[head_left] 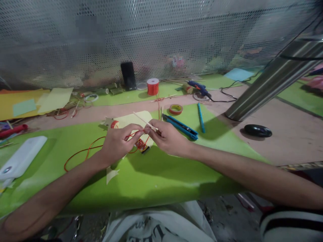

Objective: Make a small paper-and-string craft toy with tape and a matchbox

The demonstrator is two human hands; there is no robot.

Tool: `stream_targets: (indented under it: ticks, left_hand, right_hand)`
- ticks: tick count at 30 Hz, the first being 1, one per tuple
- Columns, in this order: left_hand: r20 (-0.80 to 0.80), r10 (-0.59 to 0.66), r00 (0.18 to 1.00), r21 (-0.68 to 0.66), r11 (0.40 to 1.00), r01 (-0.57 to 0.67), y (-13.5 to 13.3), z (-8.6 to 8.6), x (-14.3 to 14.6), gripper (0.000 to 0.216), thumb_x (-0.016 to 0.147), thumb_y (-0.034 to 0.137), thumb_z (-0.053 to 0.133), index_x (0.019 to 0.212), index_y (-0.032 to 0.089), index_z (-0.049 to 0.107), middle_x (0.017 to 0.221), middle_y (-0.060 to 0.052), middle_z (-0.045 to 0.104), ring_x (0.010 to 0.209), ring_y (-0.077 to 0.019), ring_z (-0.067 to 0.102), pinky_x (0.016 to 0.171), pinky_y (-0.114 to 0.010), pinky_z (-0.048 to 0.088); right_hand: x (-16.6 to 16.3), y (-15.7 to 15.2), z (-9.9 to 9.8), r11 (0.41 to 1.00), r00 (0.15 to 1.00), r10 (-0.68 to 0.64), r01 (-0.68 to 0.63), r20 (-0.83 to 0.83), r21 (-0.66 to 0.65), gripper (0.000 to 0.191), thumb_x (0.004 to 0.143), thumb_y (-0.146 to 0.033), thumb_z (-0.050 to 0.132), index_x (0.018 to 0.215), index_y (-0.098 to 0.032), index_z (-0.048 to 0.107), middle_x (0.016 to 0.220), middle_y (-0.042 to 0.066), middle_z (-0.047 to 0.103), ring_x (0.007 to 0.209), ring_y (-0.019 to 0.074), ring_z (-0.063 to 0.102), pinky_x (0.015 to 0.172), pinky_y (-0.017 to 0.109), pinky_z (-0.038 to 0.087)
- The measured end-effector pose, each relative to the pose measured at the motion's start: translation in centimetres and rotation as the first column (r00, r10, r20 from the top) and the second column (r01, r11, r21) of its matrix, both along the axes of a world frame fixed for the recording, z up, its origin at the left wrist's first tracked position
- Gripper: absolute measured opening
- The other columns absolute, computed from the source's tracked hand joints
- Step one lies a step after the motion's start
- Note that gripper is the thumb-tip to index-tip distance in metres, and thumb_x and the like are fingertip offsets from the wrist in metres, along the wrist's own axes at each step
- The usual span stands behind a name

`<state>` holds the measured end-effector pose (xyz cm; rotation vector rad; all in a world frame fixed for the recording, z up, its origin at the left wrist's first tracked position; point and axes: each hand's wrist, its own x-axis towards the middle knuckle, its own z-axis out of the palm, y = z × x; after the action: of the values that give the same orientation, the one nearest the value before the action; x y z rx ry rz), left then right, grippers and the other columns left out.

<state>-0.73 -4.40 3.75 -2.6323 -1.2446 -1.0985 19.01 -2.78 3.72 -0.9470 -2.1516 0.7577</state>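
My left hand (118, 143) pinches a red thread (83, 152) that trails in loops to the left over the green sheet (156, 178). A thin pale wooden stick (143, 121) is pinched in my right hand (168, 137), its free end pointing up and left. The two hands meet fingertip to fingertip above a pale yellow paper piece (133, 120). Under them lies a small red lighter (141, 146).
A red thread spool (152, 86), a dark phone (128, 76), a glue gun (198, 87), a tape roll (176, 109), a blue cutter (180, 126), a blue pen (201, 117) and a black mouse (257, 130) lie beyond. A white power bank (21, 158) sits left; a metal post (275, 75) slants right.
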Motion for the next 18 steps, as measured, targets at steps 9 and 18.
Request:
stream_targets:
  ticks: [9,18]
  left_hand:
    - [-0.124,-0.036,0.992,0.111,0.993,0.050,0.1,-0.8,-0.1,0.016,0.093,0.021,0.050,0.080,0.016,0.057,0.051,0.007,0.049,0.040,-0.0070,0.038,0.044,-0.020,0.029]
    - [-0.223,-0.004,0.975,0.212,0.976,0.053,0.1,-1.3,-0.1,0.021,0.095,0.021,0.046,0.076,0.018,0.056,0.055,0.003,0.056,0.047,-0.0108,0.048,0.047,-0.024,0.029]
  right_hand:
    - [-0.2,-0.1,-0.4,0.996,0.999,0.050,-0.048,-0.021,0.075,0.016,0.095,-0.024,0.041,0.079,-0.020,0.043,0.070,-0.001,0.047,0.061,0.0117,0.039,0.060,0.026,0.030]
    - [-0.2,-0.3,-0.2,0.998,0.998,0.057,-0.056,0.037,-0.012,0.017,0.096,-0.026,0.044,0.085,-0.017,0.053,0.075,0.002,0.056,0.066,0.0124,0.047,0.063,0.026,0.034]
